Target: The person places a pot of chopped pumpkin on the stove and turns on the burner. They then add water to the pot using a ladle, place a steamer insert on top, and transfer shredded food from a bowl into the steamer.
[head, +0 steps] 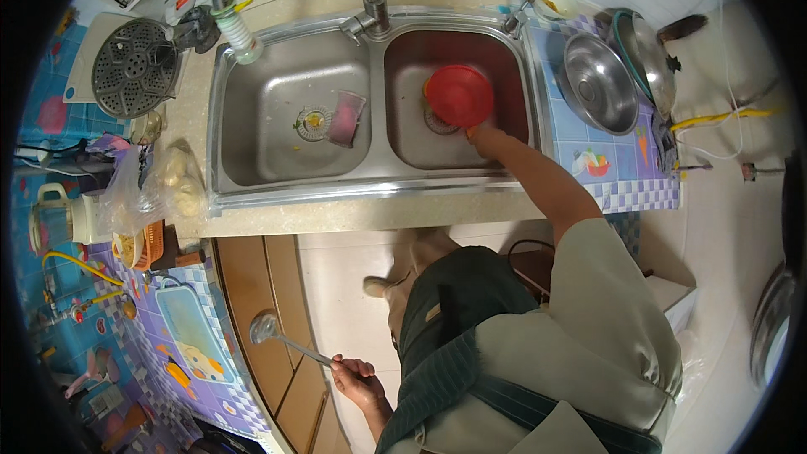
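Inside the right basin of the steel double sink [533, 69], my right hand [488, 140] grips the near edge of a round red plastic bowl [460, 96]. The bowl is over part of the drain strainer [440, 123], and a bit of something yellow-orange peeks out at its left. Whether the bowl holds anything is hard to tell. Low and to the left, away from the sink, my left hand [358, 381] is closed around the handle of a metal ladle [263, 328]. The ladle's head points left, in front of the brown cabinet doors [243, 284].
A pink packet [346, 118] lies beside the drain in the left basin. The faucet [374, 12] rises behind the divider. Steel bowls [599, 84] stand on the right counter. A perforated steamer plate [135, 68], a plastic bag [183, 180] and a blue cutting board [194, 331] are at left.
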`<state>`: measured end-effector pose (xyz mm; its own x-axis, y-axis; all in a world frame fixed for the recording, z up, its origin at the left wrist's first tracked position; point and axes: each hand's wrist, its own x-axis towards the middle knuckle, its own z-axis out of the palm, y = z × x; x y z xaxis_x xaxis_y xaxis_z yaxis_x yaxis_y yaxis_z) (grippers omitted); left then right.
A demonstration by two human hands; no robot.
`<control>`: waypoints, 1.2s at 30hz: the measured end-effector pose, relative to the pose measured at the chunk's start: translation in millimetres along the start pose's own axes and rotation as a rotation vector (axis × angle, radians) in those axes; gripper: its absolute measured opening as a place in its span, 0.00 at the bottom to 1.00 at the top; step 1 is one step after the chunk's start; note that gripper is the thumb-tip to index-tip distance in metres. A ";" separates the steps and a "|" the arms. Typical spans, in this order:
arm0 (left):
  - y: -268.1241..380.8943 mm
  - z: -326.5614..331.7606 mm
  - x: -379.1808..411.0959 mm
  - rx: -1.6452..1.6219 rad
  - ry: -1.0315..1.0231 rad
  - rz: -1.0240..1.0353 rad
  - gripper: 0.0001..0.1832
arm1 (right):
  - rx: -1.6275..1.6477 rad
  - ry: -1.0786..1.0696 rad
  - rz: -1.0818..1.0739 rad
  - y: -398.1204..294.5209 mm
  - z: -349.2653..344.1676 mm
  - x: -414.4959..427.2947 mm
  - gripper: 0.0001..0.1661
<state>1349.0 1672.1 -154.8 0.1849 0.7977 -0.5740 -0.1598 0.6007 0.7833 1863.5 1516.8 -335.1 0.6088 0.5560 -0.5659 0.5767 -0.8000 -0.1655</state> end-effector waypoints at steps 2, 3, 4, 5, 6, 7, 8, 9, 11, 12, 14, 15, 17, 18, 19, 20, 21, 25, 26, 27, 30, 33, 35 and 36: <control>-7.1 6.6 -3.5 0.018 -0.006 -0.007 0.14 | 0.092 0.167 0.046 3.3 22.8 4.6 0.17; -8.9 10.8 -4.0 0.029 -0.014 -0.011 0.14 | 0.055 0.200 0.016 7.6 29.0 12.5 0.18; -11.1 16.0 -4.2 0.038 -0.009 -0.018 0.14 | 0.014 0.232 -0.017 13.8 37.4 22.1 0.20; -11.5 21.4 -4.6 0.047 -0.004 -0.025 0.14 | -0.025 0.265 -0.048 19.9 45.4 31.4 0.22; -10.8 25.4 -5.1 0.062 0.001 -0.030 0.14 | -0.042 0.218 -0.024 27.0 54.3 41.8 0.20; -10.7 28.9 -4.8 0.064 0.010 -0.034 0.14 | -0.063 0.172 -0.002 33.3 58.1 53.1 0.18; -10.4 32.0 -4.5 0.067 0.019 -0.040 0.14 | -0.085 0.126 0.019 39.1 62.9 62.7 0.16; -10.1 34.7 -3.6 0.075 0.029 -0.040 0.14 | -0.113 0.121 -0.030 37.4 62.0 63.2 0.16; -11.5 37.0 -3.1 0.079 0.038 -0.035 0.14 | -0.179 0.116 -0.126 31.8 49.9 55.7 0.16; -8.7 40.2 -0.7 0.088 0.023 -0.039 0.14 | -0.190 0.088 -0.091 38.7 54.7 58.5 0.16; -5.9 42.7 4.3 0.072 0.000 -0.055 0.14 | -0.228 0.024 -0.034 52.4 76.3 74.1 0.15; -8.5 42.8 5.2 0.056 0.000 -0.059 0.14 | -0.190 -0.063 -0.147 48.9 70.1 74.9 0.15; -12.6 43.0 5.0 0.032 0.066 -0.074 0.14 | -0.114 -0.240 -0.375 26.9 42.2 64.4 0.14; -13.0 42.7 6.0 0.021 0.096 -0.081 0.14 | -0.045 -0.165 -0.394 4.2 16.1 56.9 0.13; -13.9 43.2 6.4 0.016 0.116 -0.076 0.14 | 0.019 -0.090 -0.417 -24.3 -17.1 51.6 0.13; -13.8 44.7 7.6 0.014 0.129 -0.074 0.14 | 0.087 -0.012 -0.432 -42.6 -39.2 51.6 0.13; -11.9 46.5 9.7 0.022 0.138 -0.074 0.13 | 0.155 0.101 -0.397 -49.0 -49.9 65.6 0.12; -5.2 50.5 14.6 0.010 0.129 -0.079 0.13 | 0.263 0.311 -0.437 -46.3 -90.6 140.0 0.12; -3.7 50.8 14.2 0.016 0.135 -0.076 0.13 | 0.260 0.374 -0.465 -32.6 -84.4 159.9 0.12; -3.8 51.7 13.6 0.020 0.144 -0.073 0.13 | 0.155 0.314 -0.415 -25.7 -83.0 170.1 0.13; -7.5 51.0 13.0 0.024 0.171 -0.082 0.13 | -0.134 0.125 -0.251 -12.6 -83.0 194.3 0.15; -11.1 51.2 13.1 0.000 0.190 -0.110 0.13 | -0.220 -0.002 -0.062 -9.6 -65.5 213.7 0.18; -13.5 50.5 13.4 -0.020 0.200 -0.130 0.13 | -0.126 0.042 0.065 -9.0 -54.5 220.3 0.22; -14.8 49.5 14.4 -0.026 0.203 -0.137 0.13 | -0.054 0.077 0.108 -7.1 -44.5 225.3 0.24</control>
<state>1402.0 1672.0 -162.9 0.0083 0.7012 -0.7129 -0.1721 0.7033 0.6898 2020.8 1657.8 -425.5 0.7079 0.4847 -0.5138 0.5326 -0.8440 -0.0624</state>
